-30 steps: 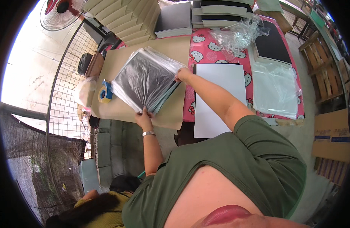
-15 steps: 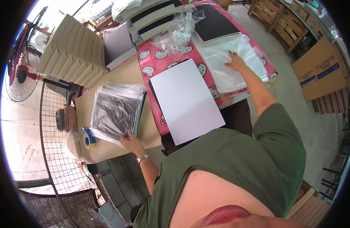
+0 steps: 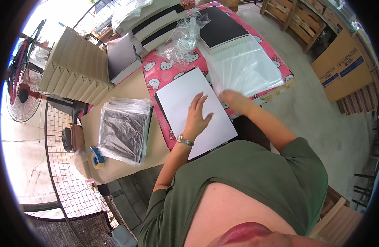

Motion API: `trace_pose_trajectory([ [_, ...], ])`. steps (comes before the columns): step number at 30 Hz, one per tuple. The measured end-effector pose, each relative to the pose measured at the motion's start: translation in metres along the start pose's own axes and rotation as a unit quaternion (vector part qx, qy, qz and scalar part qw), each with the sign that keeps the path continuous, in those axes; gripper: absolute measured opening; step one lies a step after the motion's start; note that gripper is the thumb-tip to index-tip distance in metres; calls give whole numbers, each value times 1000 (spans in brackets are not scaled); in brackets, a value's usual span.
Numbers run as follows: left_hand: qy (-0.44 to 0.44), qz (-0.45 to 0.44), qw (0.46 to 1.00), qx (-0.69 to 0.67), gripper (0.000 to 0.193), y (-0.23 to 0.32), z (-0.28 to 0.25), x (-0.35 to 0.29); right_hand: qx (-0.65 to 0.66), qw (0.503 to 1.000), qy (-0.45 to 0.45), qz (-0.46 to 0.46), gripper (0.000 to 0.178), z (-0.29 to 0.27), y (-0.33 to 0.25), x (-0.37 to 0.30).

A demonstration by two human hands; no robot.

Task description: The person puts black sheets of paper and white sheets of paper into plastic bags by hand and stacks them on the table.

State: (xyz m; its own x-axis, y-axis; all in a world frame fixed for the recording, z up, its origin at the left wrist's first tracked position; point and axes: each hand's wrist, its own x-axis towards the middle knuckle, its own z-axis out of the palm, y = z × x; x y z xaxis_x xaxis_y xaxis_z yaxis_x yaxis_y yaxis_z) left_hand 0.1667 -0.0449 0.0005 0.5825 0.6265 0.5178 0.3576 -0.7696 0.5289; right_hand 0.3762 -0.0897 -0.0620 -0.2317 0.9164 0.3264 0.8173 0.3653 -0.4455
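A white sheet (image 3: 177,101) lies in front of me, with a black edge showing under its left side. My left hand (image 3: 196,117) is spread over the sheet with its fingers apart, holding nothing. At the sheet's right edge is my right hand (image 3: 235,101), smeared by motion, so its fingers cannot be made out. Beyond it, clear plastic sleeves (image 3: 251,74) lie in a flat stack. To the left rests a pile of black boards in plastic sleeves (image 3: 123,131).
A pink patterned cloth (image 3: 161,76) covers the table. Behind are a black-topped stack (image 3: 222,26), crumpled plastic (image 3: 185,39) and tall wrapped packs (image 3: 76,61). A blue and yellow tape roll (image 3: 97,158) sits at left. Cardboard boxes (image 3: 344,68) stand at right.
My left hand has left the sleeved pile and moved right, over the white sheet. My right hand has drawn back from the clear sleeves to the sheet's right edge.
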Motion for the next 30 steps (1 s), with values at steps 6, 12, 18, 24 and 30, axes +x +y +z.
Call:
trace_pose_trajectory([
  [6, -151, -314, 848, -400, 24, -2, -23, -2, 252, 940, -56, 222, 18, -67, -84, 47],
  [12, 98, -317, 790, -516, 7, -1, -43, -4, 451, 858, 22, 245, 20, -51, -98, 64],
  [18, 123, -336, 800, -482, 20, -2, -57, -14, 377, 906, 95, 170, 12, -24, -97, 96],
  [24, 146, -354, 769, -513, 40, -14, -72, -25, 445, 866, 90, 210, 16, -14, -130, 113],
  [30, 157, -333, 776, -512, 35, -18, -91, -26, 263, 952, 92, 124, 20, -8, -120, 118],
])
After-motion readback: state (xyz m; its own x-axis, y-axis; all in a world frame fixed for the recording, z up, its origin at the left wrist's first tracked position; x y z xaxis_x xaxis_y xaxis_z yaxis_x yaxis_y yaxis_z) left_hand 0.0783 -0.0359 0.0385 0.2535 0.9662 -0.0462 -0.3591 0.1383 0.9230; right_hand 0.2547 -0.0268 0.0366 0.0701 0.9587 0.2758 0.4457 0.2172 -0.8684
